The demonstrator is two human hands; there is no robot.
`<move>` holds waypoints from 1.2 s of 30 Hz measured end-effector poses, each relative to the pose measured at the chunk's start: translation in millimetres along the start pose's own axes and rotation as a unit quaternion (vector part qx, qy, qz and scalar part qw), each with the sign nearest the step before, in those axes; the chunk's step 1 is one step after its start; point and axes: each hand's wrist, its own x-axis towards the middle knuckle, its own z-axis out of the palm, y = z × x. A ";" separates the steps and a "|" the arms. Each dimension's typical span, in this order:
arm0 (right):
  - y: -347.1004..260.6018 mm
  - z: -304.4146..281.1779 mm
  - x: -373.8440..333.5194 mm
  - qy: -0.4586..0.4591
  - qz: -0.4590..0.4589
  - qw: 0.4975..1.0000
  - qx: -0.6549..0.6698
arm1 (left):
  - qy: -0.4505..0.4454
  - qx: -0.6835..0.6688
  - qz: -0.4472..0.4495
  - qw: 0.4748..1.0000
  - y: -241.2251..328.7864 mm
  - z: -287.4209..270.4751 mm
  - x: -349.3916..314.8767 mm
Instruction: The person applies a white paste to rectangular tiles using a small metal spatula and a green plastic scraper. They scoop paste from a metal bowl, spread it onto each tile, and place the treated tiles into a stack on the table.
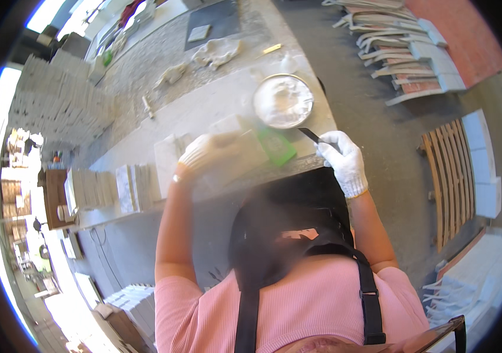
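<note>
My right hand [343, 163], in a white knit glove, is closed round a flat dark-bladed putty knife [308, 135]. The blade points up and left, just below the rim of a round bowl [256, 107] holding white powder or paste [284, 100]. My left hand [209, 152], gloved too, is over pale slabs on the table; motion smears its fingers, so what it touches or holds cannot be told. Between the hands lies a blurred green flat piece [277, 147], its kind unclear. Left of my left hand is a pale tile [170, 148].
Upright tiles [135, 187] stand in a row along the table's [195, 112] left part. A tall stack of slabs [56, 100] rises farther left. Beyond the bowl lie a white bottle [288, 63] and a crumpled cloth-like piece [218, 53]. A slatted wooden pallet [450, 179] is at right.
</note>
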 end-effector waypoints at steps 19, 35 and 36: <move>-22.4 55.7 -2.6 -0.068 0.039 0.996 -0.035 | 0.279 0.125 0.189 0.933 -7.3 62.7 -35.9; -21.1 91.1 7.1 -0.094 -0.144 0.968 -0.182 | 0.286 0.107 0.174 0.936 -7.3 60.5 -40.1; -22.1 90.9 5.0 -0.090 -0.137 0.968 -0.188 | 0.292 0.100 0.175 0.935 -6.7 60.8 -40.6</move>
